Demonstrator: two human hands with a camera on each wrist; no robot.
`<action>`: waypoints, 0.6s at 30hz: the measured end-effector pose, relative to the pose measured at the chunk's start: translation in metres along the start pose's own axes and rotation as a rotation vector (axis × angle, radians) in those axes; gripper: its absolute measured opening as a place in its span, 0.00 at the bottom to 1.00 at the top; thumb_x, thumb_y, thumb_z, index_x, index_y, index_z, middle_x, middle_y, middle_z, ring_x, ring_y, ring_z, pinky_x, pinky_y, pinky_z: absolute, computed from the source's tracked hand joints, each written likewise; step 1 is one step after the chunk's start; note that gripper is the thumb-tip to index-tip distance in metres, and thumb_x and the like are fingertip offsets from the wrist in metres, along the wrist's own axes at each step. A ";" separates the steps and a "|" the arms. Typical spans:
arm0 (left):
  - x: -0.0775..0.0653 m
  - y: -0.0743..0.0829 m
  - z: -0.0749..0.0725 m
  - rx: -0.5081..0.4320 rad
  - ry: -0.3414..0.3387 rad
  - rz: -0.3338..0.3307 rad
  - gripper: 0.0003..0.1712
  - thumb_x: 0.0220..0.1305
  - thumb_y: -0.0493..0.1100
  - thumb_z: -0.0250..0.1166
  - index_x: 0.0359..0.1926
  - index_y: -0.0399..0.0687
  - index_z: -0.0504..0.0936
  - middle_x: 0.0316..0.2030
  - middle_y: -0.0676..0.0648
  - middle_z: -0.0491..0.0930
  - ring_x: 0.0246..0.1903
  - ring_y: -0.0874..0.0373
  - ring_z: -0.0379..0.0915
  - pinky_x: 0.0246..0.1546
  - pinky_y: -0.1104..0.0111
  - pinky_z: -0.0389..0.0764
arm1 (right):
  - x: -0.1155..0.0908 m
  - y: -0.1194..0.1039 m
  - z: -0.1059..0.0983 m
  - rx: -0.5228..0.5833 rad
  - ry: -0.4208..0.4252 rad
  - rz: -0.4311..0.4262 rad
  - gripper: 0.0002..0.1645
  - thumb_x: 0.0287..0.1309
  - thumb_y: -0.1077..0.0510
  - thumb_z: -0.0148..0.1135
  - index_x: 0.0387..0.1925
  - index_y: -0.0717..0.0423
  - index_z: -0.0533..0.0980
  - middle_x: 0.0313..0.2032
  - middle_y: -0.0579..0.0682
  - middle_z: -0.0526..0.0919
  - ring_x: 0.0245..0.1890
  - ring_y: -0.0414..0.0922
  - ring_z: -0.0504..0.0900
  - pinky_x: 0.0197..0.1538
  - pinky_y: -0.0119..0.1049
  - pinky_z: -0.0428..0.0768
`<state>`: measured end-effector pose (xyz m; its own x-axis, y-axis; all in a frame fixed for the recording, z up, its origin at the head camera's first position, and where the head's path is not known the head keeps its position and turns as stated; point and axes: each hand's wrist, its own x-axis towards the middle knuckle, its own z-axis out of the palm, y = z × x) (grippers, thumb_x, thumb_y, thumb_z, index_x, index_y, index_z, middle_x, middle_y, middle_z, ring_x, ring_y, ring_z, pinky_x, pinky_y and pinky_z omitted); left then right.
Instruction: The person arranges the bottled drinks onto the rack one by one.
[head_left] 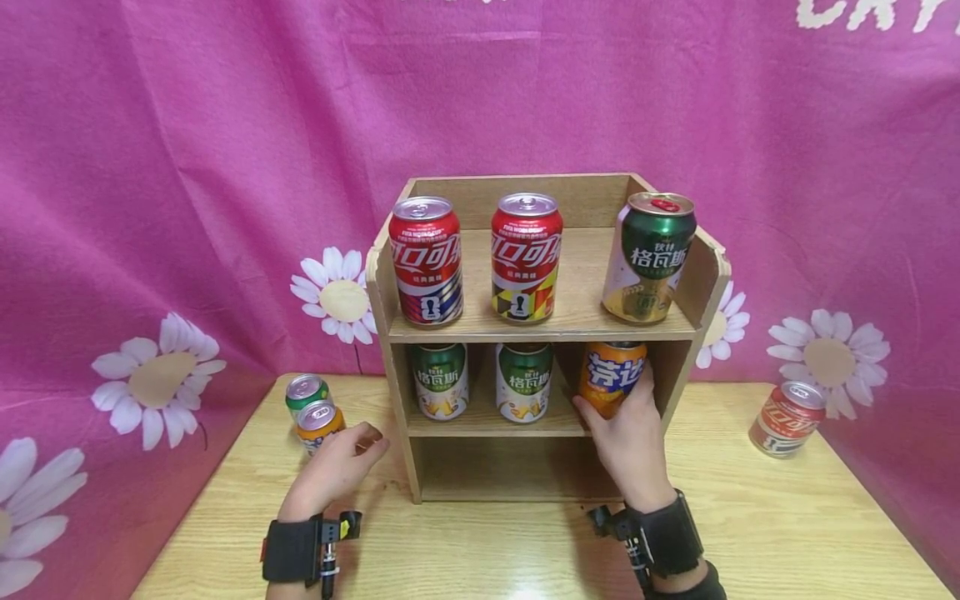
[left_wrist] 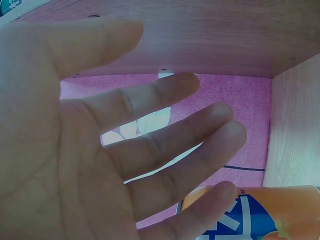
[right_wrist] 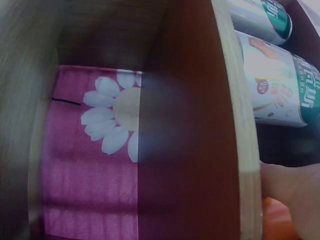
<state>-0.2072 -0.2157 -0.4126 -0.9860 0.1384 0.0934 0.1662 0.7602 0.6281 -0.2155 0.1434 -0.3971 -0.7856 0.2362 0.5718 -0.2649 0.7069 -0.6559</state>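
Observation:
On the right of the wooden rack's [head_left: 540,337] middle shelf stands an orange soda can [head_left: 603,379]. My right hand [head_left: 633,446] grips it low, thumb on its left side and fingers on its right. In the right wrist view only part of that hand [right_wrist: 295,187] and a bit of the orange can show, beside the shelf board [right_wrist: 245,125]. My left hand [head_left: 337,462] holds nothing, its fingers loosely spread [left_wrist: 100,160]. Nearest to it is a second orange can [head_left: 320,421] on the table, partly hidden behind the hand in the head view.
Two green-and-white cans, left [head_left: 441,383] and centre [head_left: 523,383], share the middle shelf. Above stand two red cola cans [head_left: 426,262] [head_left: 527,258] and a green-gold can [head_left: 651,258]. On the table [head_left: 487,550] are a green can [head_left: 303,390] and a red can [head_left: 787,421].

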 end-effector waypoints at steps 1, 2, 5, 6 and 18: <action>0.000 0.000 0.000 0.000 -0.003 -0.004 0.12 0.67 0.46 0.58 0.43 0.43 0.80 0.38 0.47 0.82 0.40 0.52 0.78 0.42 0.57 0.76 | 0.000 0.000 -0.001 0.001 -0.002 0.001 0.59 0.45 0.57 0.75 0.69 0.66 0.46 0.51 0.70 0.68 0.49 0.63 0.73 0.52 0.58 0.71; 0.000 0.000 0.000 0.001 -0.007 -0.008 0.12 0.67 0.46 0.58 0.43 0.43 0.80 0.38 0.47 0.82 0.40 0.52 0.78 0.42 0.57 0.76 | 0.001 0.000 -0.002 0.000 -0.005 0.002 0.58 0.45 0.57 0.75 0.68 0.67 0.47 0.51 0.70 0.69 0.49 0.63 0.73 0.52 0.58 0.71; -0.001 0.000 -0.001 -0.002 -0.018 -0.022 0.13 0.67 0.46 0.58 0.44 0.43 0.80 0.38 0.47 0.82 0.40 0.53 0.78 0.41 0.57 0.76 | 0.001 0.000 -0.003 -0.003 -0.016 0.011 0.57 0.46 0.57 0.75 0.67 0.68 0.48 0.50 0.71 0.70 0.48 0.64 0.74 0.51 0.58 0.72; -0.001 0.000 -0.001 -0.003 -0.021 -0.027 0.13 0.67 0.47 0.58 0.44 0.43 0.80 0.38 0.47 0.82 0.40 0.53 0.78 0.41 0.57 0.76 | 0.001 0.000 -0.003 -0.003 -0.022 0.016 0.57 0.46 0.57 0.74 0.67 0.68 0.47 0.50 0.71 0.70 0.49 0.64 0.74 0.52 0.58 0.71; -0.001 0.001 -0.001 -0.011 -0.030 -0.032 0.14 0.67 0.47 0.58 0.46 0.42 0.80 0.40 0.46 0.82 0.40 0.54 0.77 0.41 0.57 0.77 | 0.002 -0.001 -0.006 0.014 -0.099 0.069 0.59 0.50 0.57 0.71 0.69 0.67 0.41 0.53 0.72 0.66 0.52 0.64 0.71 0.56 0.59 0.68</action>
<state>-0.2062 -0.2157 -0.4114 -0.9898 0.1332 0.0499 0.1342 0.7577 0.6387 -0.2135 0.1476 -0.3919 -0.8532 0.2168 0.4744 -0.2155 0.6818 -0.6991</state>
